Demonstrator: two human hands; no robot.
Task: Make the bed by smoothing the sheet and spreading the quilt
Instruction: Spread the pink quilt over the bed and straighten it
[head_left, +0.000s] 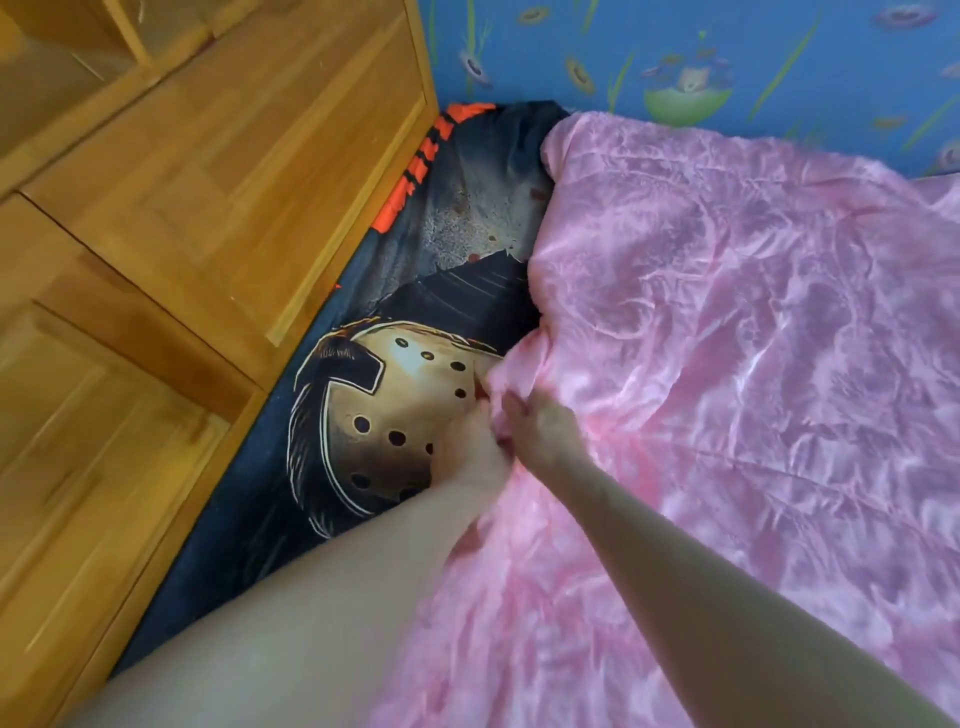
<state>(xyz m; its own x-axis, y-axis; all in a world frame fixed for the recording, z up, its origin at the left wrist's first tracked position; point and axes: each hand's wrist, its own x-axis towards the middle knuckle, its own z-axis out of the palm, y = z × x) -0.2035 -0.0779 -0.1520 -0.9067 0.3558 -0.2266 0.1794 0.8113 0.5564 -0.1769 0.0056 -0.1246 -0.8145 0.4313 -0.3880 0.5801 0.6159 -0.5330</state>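
Hands: left hand (470, 452) and right hand (540, 426) touch side by side, both clutching the quilt's left edge.
Quilt: the quilt (727, 338) covers the bed's right side, long axis near to far.
Sheet: the sheet (467, 218) lies bare to the left of the hands, nearer the left one.

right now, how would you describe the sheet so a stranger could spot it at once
Start at the big wooden cabinet on the left. The sheet is the dark strip between it and the pink quilt. Only it carries a tan hockey-mask print and orange markings.
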